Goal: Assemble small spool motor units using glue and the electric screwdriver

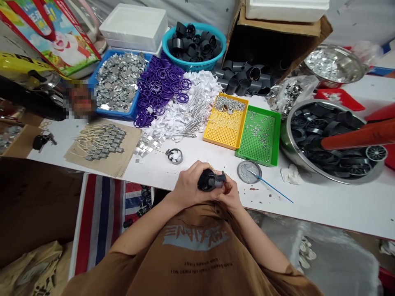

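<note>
My left hand [189,183] is closed round a black round plastic housing [206,181], close to my chest at the table's front edge. A short black piece sticks out on the housing's right side. From the right, my right hand [231,196] grips that side with bent fingers; its fingertips are partly hidden. A bit of thin yellow wire shows at the top of the housing. Beyond my left hand, a small black ring with a white fan [175,156] lies on the table. Right of my hands sits a round dish of grey paste [248,171], with a blue thin brush [273,188] resting across its rim.
Yellow [224,142] and green [256,154] trays hold small metal parts. Behind are purple rings [160,82], a blue tray [137,96] of metal pieces and a turquoise basket [197,65]. A metal bowl [285,139] stands right; small motors [106,142] lie left on cardboard.
</note>
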`<state>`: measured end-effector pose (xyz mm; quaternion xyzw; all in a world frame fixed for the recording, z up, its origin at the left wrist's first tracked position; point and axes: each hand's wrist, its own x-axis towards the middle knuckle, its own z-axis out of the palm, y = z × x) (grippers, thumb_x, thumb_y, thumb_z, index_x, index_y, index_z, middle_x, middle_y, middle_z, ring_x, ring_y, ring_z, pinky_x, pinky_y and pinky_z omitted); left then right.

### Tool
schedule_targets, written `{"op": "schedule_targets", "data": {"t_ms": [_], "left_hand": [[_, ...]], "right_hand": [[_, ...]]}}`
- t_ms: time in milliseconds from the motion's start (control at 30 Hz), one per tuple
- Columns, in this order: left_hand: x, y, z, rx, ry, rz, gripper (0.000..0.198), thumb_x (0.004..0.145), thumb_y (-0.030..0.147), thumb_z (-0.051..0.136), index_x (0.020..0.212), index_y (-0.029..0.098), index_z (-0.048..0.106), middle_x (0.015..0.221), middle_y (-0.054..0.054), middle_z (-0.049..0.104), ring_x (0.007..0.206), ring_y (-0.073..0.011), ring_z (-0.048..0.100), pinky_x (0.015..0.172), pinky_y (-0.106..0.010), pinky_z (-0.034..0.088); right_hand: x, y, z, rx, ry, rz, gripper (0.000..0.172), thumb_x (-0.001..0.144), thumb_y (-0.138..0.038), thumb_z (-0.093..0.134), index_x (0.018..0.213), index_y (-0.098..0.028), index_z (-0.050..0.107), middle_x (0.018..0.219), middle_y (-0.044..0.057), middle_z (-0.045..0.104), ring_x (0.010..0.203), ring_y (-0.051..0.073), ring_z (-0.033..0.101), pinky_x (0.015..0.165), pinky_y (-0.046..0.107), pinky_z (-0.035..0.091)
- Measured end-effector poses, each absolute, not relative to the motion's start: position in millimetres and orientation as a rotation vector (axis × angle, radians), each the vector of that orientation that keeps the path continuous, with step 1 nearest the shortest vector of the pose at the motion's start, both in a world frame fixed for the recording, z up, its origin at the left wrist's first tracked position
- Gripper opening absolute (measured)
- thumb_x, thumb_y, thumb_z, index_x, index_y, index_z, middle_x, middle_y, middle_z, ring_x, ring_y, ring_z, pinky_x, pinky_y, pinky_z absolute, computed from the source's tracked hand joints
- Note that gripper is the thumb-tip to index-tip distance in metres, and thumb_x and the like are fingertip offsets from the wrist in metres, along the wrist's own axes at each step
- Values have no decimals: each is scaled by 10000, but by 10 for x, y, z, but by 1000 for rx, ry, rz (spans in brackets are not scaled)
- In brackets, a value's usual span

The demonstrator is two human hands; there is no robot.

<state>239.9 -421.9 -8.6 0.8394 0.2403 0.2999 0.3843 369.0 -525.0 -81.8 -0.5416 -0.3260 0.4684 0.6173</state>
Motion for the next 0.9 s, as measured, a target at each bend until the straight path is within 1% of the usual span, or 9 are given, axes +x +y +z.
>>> {"op": "schedule_targets", "data": {"t_ms": [100,167,300,367,500,600,733,833,900], "left_hand": [[2478,-4215,-53,2173,635,734,365,765,491,656,935,201,515,837,-32,618,776,-180,613,668,-278,473],[2519,-4220,-60,2164,663,686,334,774,480,636,906,200,511,814,-26,608,754,-174,605,657,-276,467],[2551,-4241,-110,2140,671,573,323,769,488,625,872,206,507,801,-15,604,731,-165,595,638,-269,454],[2553,-4243,-128,2135,677,569,323,765,488,625,867,206,506,796,-13,599,726,-163,589,638,-269,451],[2554,-4236,-144,2124,655,584,319,764,477,628,870,201,511,799,-16,594,730,-165,584,646,-272,451],[2554,-4251,-164,2115,617,589,314,765,469,630,880,200,517,814,-22,603,740,-167,588,662,-275,458],[2550,-4315,-209,2099,669,662,326,752,474,639,892,205,520,815,-23,604,751,-170,592,672,-274,466],[2541,-4340,-241,2072,726,718,343,736,478,655,900,203,529,792,-15,585,727,-166,581,653,-272,465],[2524,-4306,-266,2002,714,714,345,734,477,658,904,202,537,801,-16,585,739,-166,577,675,-278,472]], "right_hand": [[3681,-5286,-845,-1221,-605,1142,610,491,-600,827,934,-219,652,894,55,693,800,223,645,726,345,546],[3644,-5307,-873,-1204,-492,1205,557,461,-593,832,813,-208,636,745,26,657,667,190,612,641,322,531],[3574,-5321,-923,-1177,-308,1190,539,363,-530,861,647,-207,536,590,-28,559,555,148,545,574,292,498],[3568,-5313,-932,-1161,-280,1192,535,355,-511,863,621,-210,510,571,-34,540,543,143,530,575,293,493],[3597,-5299,-917,-1115,-336,1277,485,408,-505,847,586,-206,508,532,-33,506,492,128,478,560,298,473],[3608,-5304,-912,-1135,-363,1262,484,410,-533,837,575,-209,518,511,-34,488,469,122,449,540,298,464],[3580,-5331,-958,-1190,-381,1168,506,422,-604,812,618,-213,556,522,-21,512,489,140,477,530,303,468],[3565,-5351,-993,-1192,-397,1134,504,452,-610,813,674,-212,597,571,-8,556,544,161,532,594,325,501],[3586,-5347,-973,-1201,-427,1130,549,450,-631,819,762,-216,640,640,3,604,596,176,571,632,334,519]]}}
